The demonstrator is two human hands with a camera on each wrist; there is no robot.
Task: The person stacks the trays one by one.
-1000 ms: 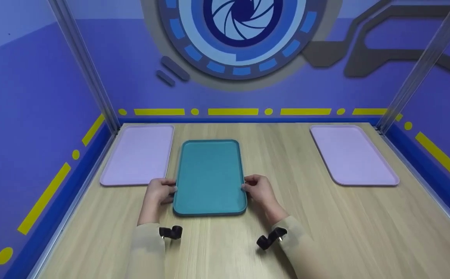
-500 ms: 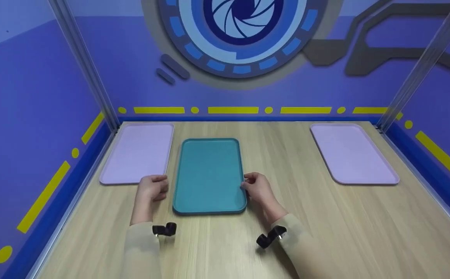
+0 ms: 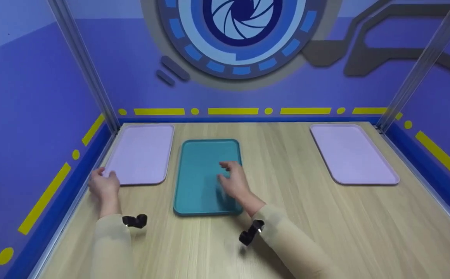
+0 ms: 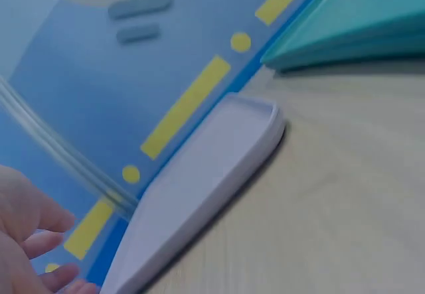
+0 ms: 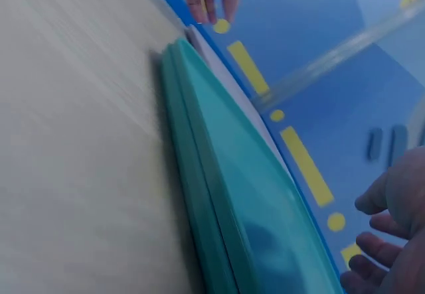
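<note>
My left hand (image 3: 105, 187) is at the near left corner of the left pale purple tray (image 3: 141, 155). Its thumb and fingers are spread apart, and in the left wrist view the hand (image 4: 23, 231) grips nothing; whether it touches the rim I cannot tell. Over the right part of a teal tray (image 3: 201, 174) hovers my right hand (image 3: 236, 183), fingers loosely bent and holding nothing. A shadow falls on the teal surface below it. The right wrist view shows two teal layers (image 5: 219, 194) stacked, one on the other.
A second pale purple tray (image 3: 353, 155) lies at the back right of the wooden table (image 3: 287, 162). Blue panels with yellow marks (image 3: 232, 111) wall in the back and both sides. Metal posts (image 3: 89, 73) stand at the back corners.
Both hands have let go of the teal tray's sides. The left hand has moved left to the purple tray's corner; the right hand has lifted and shifted left over the teal tray.
</note>
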